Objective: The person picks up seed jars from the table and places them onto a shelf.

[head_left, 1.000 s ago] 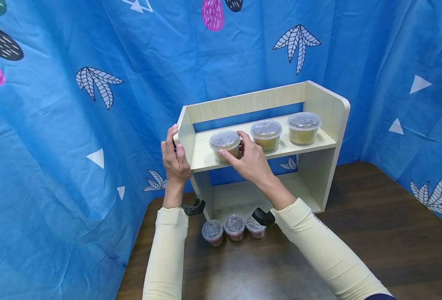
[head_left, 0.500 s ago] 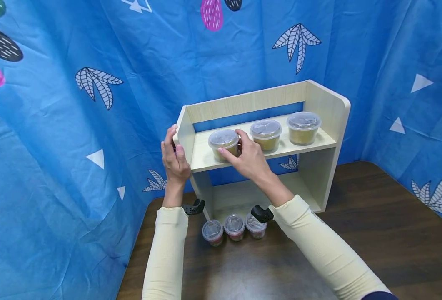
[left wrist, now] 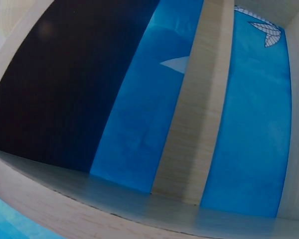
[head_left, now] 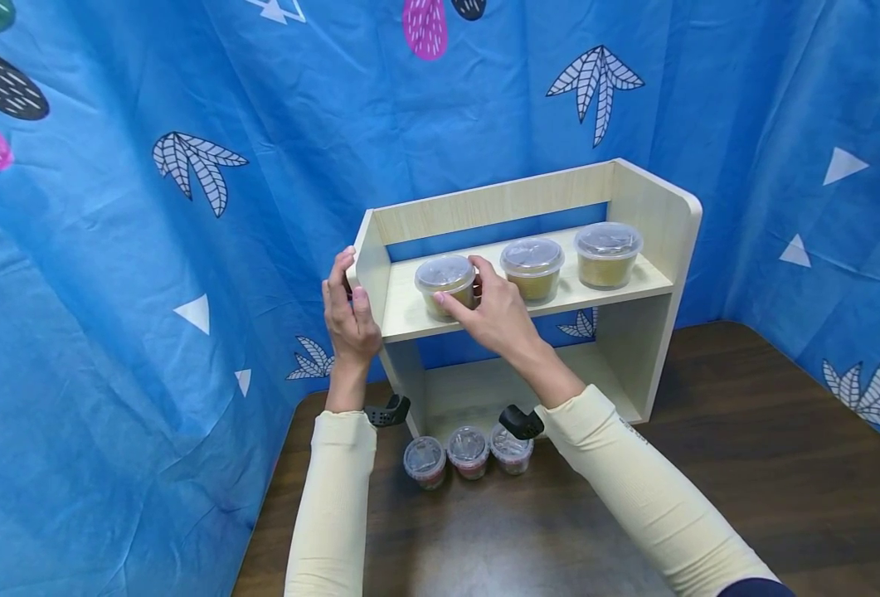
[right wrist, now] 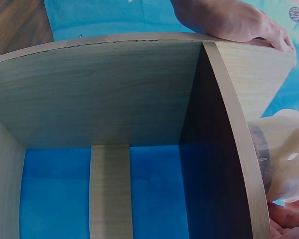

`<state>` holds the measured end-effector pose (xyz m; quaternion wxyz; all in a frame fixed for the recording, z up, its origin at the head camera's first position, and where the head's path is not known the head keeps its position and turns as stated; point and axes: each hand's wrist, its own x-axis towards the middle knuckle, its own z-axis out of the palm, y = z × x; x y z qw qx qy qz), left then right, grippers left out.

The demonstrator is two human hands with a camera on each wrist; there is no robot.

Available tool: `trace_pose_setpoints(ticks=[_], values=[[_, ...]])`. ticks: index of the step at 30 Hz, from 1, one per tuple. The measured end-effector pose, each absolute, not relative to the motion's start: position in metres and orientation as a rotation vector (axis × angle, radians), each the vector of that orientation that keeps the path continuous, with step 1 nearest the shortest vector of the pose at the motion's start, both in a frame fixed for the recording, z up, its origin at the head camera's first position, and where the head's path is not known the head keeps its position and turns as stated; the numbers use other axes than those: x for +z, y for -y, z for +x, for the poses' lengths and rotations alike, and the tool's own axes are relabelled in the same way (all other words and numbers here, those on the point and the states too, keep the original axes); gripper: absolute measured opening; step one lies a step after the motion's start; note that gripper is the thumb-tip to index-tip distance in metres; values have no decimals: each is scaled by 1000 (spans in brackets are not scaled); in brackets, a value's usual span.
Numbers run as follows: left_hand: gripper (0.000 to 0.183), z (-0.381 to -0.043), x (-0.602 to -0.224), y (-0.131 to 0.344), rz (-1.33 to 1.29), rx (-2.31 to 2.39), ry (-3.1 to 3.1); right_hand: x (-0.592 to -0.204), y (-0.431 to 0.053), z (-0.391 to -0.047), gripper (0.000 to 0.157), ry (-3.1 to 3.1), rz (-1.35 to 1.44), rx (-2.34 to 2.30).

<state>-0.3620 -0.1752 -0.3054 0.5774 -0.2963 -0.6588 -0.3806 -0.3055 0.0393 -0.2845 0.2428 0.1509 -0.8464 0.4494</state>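
My right hand (head_left: 501, 315) grips a round lidded plastic tub (head_left: 445, 275) with yellowish contents, thumb at its front and fingers round its right side. The tub is on the upper board of a pale wooden shelf unit (head_left: 484, 195), near its left end. In the right wrist view the tub (right wrist: 284, 154) shows behind the board's front edge. My left hand (head_left: 352, 319) rests against the outside of the left side panel, fingers extended upward. Two like tubs stand further right on that board, a middle one (head_left: 532, 269) and a right one (head_left: 608, 255).
Three smaller lidded cups (head_left: 468, 453) stand in a row on the dark wooden table (head_left: 551, 531), before the unit's lower compartment (head_left: 484, 390). The rightmost cup is partly hidden by a black wrist device (head_left: 522, 423). A blue patterned curtain (head_left: 260, 207) hangs behind and at both sides.
The gripped tub has shifted very slightly left and back with my right hand. My left hand stays at the side panel.
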Motion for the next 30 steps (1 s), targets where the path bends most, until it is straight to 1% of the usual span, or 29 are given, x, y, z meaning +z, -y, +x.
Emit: trace_pose_setpoints(ticks=[23, 30], values=[[51, -361, -304, 174, -692, -894, 1551, -281, -37, -308, 78, 2373, 408, 1202], [51, -362, -305, 175, -691, -890, 1547, -283, -37, -305, 86, 2388, 378, 1197]])
